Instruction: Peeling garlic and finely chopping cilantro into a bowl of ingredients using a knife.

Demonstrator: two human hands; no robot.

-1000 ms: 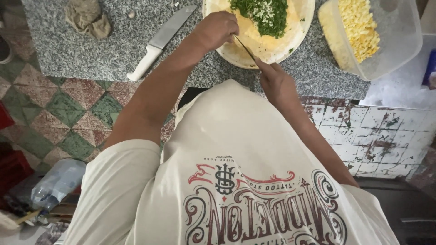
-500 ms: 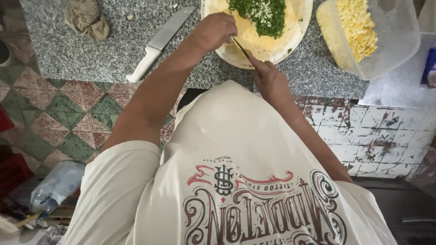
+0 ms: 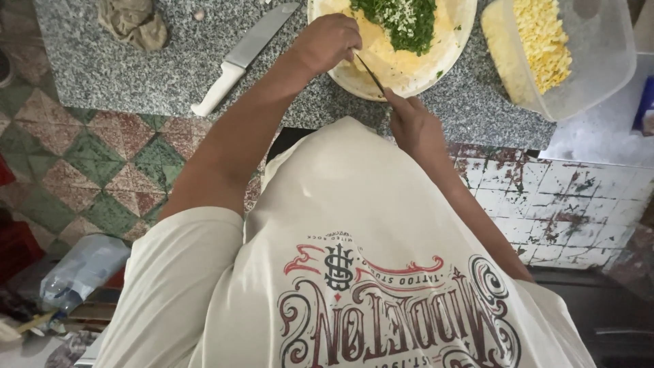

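I am looking down on a granite counter [image 3: 122, 68] from above. At twelve o'clock a cream bowl [image 3: 449, 65] is sitting near the counter's front edge, filled with a yellow mixture [image 3: 402, 58] and topped with chopped green herbs [image 3: 402, 20]. My left hand [image 3: 327, 42] is resting on the bowl's rim at its nine o'clock side, fingers curled over the rim and gripping it. My right hand [image 3: 415, 126] is hovering just below the bowl at its six o'clock edge, fingers pinching the handle end of a thin dark utensil [image 3: 371, 73]. The utensil's long axis is running diagonally, its far tip pointing toward eleven o'clock into the mixture and its handle pointing toward five o'clock into my right hand; I cannot tell what kind of tip it has.

At two o'clock a clear plastic tub [image 3: 599, 61] is holding yellow shreds [image 3: 541, 41], just beside the bowl. At ten o'clock a white-handled knife [image 3: 242, 61] is lying with its blade pointing toward one o'clock. A crumpled cloth [image 3: 136, 24] is sitting at eleven o'clock.
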